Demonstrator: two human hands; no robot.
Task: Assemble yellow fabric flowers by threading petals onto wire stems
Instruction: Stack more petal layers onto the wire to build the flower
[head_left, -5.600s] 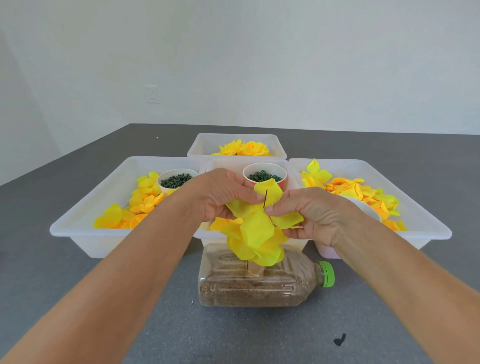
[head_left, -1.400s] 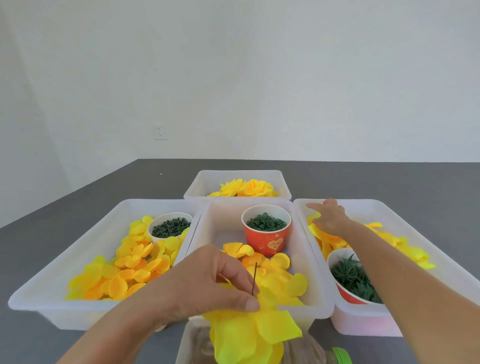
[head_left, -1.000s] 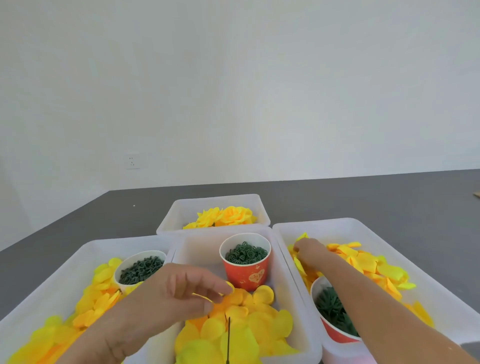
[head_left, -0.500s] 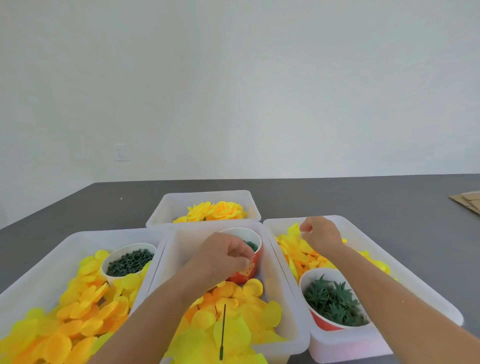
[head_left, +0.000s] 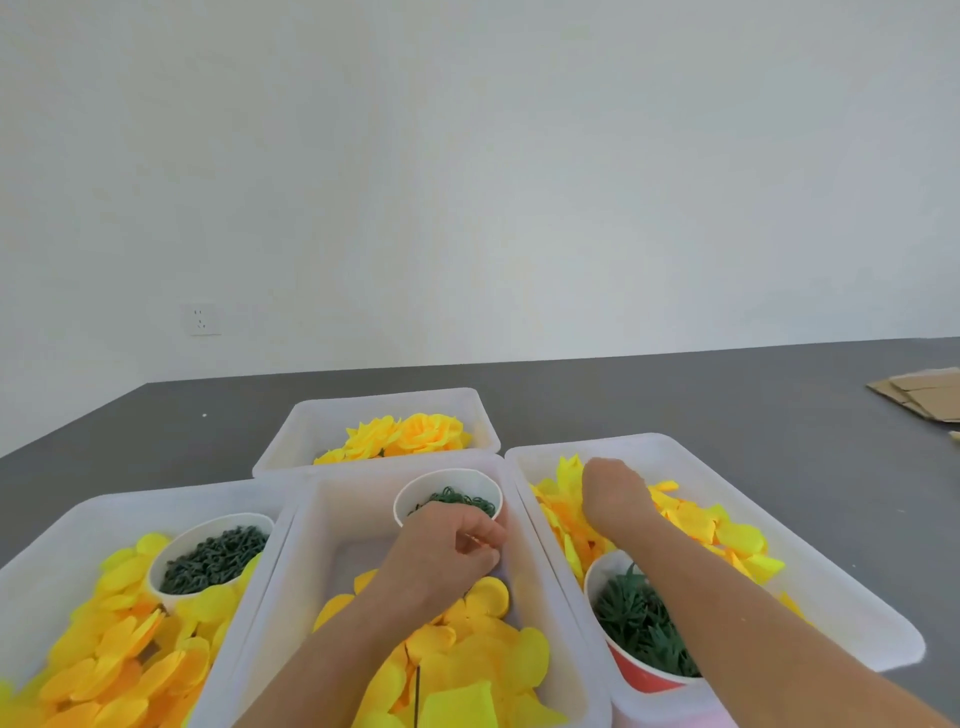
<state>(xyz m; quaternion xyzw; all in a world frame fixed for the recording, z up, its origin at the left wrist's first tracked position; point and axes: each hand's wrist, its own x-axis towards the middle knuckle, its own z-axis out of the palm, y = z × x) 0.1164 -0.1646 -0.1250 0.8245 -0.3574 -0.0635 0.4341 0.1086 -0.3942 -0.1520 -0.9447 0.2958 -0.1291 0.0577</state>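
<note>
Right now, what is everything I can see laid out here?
Bins: four, white; three in a row, one behind.
Finished flowers: a few, yellow, back bin.
Loose petals: many, yellow and orange, front three bins.
Cups: three holding dark green pieces, one per front bin.
Wire stem: one, dark, upright at bottom edge among yellow petals.
Cardboard: brown, far right on grey table.
Wall socket: one, white.
Left hand: at middle cup, fingers curled.
Right hand: on right bin's petals.
</note>
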